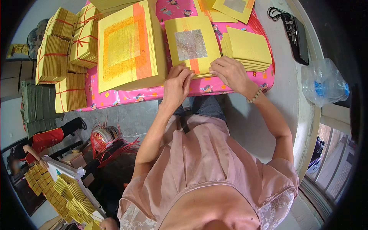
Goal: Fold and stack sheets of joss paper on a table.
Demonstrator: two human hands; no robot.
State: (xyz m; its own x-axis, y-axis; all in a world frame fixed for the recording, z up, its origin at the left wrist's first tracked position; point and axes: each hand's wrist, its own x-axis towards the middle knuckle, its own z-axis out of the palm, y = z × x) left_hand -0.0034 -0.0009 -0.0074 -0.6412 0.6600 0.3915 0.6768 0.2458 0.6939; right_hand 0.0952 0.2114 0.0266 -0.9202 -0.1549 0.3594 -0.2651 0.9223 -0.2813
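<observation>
A yellow sheet of joss paper [173,29] with a silver foil square and orange smears lies in front of me. Its near edge is curled up in a narrow fold. My left hand [178,85] is closed on that edge at the left, fingertips pinched together. At the right end of the same edge, my right hand [231,75] also pinches the paper, a beaded bracelet on its wrist. Close beside the right hand is a pile of folded yellow papers [247,46]. A tall stack of orange-marked yellow sheets [122,50] stands left of my left hand.
Bundles of folded yellow paper [51,57] tied with red string stand at the left of the pink patterned tablecloth [119,99]. More foil sheets [234,5] lie at the back. A black pouch [295,38] and clear plastic bag [324,82] are at right; a co-worker's arm [32,151] shows lower left.
</observation>
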